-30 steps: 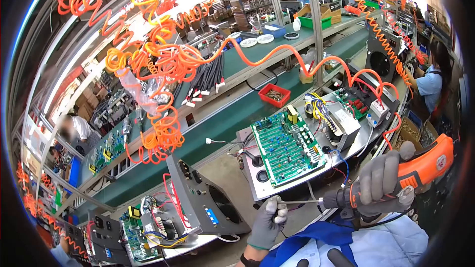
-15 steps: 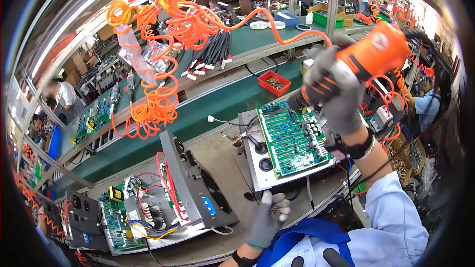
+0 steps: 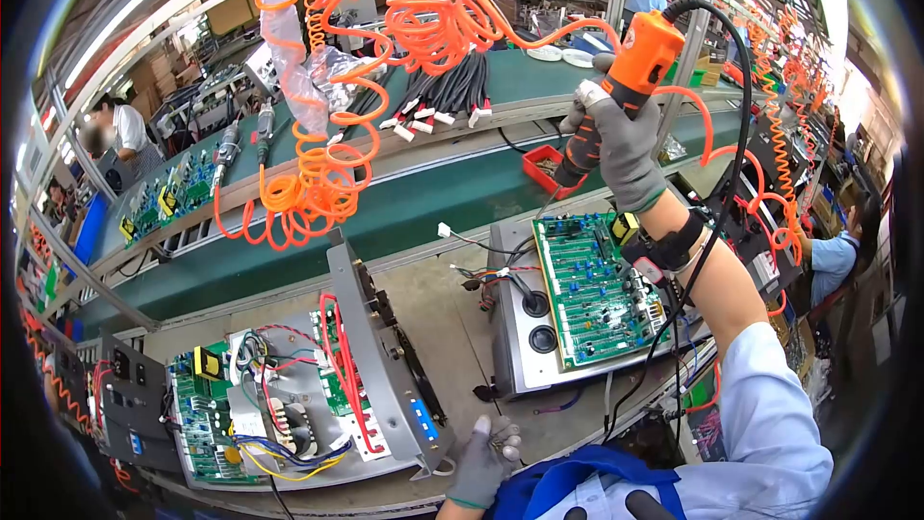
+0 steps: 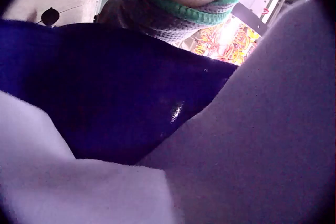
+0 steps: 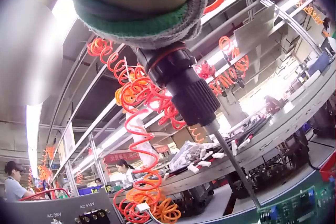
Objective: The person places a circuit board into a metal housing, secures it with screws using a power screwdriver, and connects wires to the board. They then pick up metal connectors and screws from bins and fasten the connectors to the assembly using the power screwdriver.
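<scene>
In the head view my gloved right hand grips an orange and black power screwdriver, raised over the far side of a green circuit board. Its long bit slants down, the tip right at the board's edge in the right wrist view. The board lies on a metal chassis. My gloved left hand is low by the bench's front edge, left of that chassis, fingers bent and thumb upward. I cannot tell whether its hidden palm holds anything. Clothing fills most of the left wrist view.
A second wired chassis with a grey upright panel stands to the left. Behind the board, a red bin of small parts sits on the green conveyor. Coiled orange hoses hang overhead; a black cord trails past my right arm.
My right hand has carried the screwdriver from the lower right up and over to the board's far side. My left hand has come away from the bit and drawn back toward my body.
</scene>
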`<state>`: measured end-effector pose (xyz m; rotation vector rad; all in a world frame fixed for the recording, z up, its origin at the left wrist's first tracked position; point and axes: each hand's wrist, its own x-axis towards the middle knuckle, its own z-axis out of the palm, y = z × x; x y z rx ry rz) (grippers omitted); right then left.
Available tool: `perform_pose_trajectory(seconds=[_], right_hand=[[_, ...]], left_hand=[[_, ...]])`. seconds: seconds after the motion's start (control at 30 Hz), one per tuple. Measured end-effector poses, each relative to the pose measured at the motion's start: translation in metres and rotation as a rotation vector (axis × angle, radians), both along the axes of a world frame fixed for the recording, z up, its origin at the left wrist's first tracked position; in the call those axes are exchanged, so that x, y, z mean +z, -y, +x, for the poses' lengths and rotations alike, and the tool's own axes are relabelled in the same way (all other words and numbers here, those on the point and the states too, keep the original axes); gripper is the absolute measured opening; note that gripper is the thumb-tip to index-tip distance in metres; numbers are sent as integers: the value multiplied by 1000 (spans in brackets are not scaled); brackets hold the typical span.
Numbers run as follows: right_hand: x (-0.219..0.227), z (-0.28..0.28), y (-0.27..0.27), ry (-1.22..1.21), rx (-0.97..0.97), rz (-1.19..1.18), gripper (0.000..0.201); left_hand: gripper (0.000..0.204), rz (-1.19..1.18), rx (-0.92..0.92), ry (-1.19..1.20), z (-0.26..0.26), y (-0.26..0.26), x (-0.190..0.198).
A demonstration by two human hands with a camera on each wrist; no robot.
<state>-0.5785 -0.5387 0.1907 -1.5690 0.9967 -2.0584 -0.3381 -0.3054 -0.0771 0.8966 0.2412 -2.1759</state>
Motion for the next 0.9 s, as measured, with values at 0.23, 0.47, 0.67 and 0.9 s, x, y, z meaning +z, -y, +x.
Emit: perform_pose_trajectory(seconds=[0.23,0.47,0.67,0.9], right_hand=[[7,6,0,64,67,36,35],[18,-15,40,-27,161,253,32],[18,-23,49,-7,238,274,32],[26,-18,34,-74,279,307,22]], left_hand=[[43,-25,17,3,2,18,11],[36,-585,-284,395,-24,51,90],[24,-764,-150,600,-37,88,155],[41,-1110,-64,1077,-114,193,130]])
